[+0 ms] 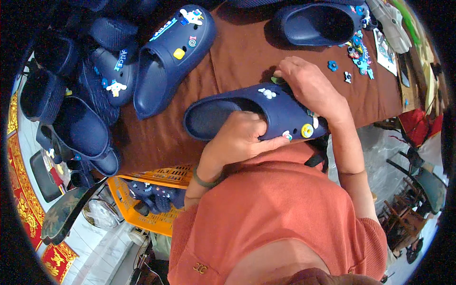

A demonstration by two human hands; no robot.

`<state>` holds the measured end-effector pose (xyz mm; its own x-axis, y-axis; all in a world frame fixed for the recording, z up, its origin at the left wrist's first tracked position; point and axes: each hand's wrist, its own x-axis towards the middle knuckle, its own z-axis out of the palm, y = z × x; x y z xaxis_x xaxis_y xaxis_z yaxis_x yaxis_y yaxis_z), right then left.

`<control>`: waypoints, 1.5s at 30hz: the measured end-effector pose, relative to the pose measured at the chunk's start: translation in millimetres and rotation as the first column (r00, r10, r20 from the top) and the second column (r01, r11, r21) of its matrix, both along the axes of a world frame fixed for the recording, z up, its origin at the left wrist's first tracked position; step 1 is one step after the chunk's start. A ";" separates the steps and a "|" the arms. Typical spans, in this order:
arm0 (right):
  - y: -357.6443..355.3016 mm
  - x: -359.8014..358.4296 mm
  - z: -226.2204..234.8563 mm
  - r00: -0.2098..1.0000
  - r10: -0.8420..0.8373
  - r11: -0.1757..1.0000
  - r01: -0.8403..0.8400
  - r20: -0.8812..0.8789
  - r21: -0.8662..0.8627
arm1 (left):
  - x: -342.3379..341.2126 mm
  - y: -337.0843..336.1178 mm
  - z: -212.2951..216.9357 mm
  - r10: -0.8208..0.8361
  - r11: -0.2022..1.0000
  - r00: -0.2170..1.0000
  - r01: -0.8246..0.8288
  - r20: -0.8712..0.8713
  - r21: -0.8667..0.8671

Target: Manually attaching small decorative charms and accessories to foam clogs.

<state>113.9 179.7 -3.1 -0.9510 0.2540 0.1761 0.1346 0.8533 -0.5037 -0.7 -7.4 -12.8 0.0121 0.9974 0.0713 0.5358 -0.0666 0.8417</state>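
Observation:
A navy blue clog (281, 110) lies sideways before me at the table's near edge. My left hand (237, 135) is closed round its near side, fingers inside the foot opening and thumb stretched along the outside by a small charm (287, 135). On the clog's upper, a white charm (267, 93) and a yellow ring-shaped charm (307, 130) are fixed. Reaching over the toe, my right hand (311, 88) pinches a small greenish piece (276, 80) at the far side of the clog. Its fingers partly hide that piece.
Several loose charms (363, 61) lie at the back right of the brown cloth (237, 61), near another navy clog (320, 23). A decorated clog (175, 57) and several more are piled at the left. Below the table, an orange basket (147, 221) holds clogs.

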 end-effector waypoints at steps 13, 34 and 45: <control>5.7 25.7 11.8 0.992 0.091 0.960 -0.111 -0.090 -0.256 | 1.6 -1.7 1.1 0.013 1.000 1.000 -0.013 0.021 0.007; -11.4 30.2 41.3 0.950 0.218 0.920 -0.276 0.224 0.277 | 3.0 -0.6 3.3 0.052 0.994 0.998 -0.054 0.023 0.096; -2.5 7.0 20.8 0.978 0.195 0.919 -0.208 -0.071 -0.335 | 6.8 0.9 -3.4 0.077 0.981 0.985 -0.102 0.155 0.162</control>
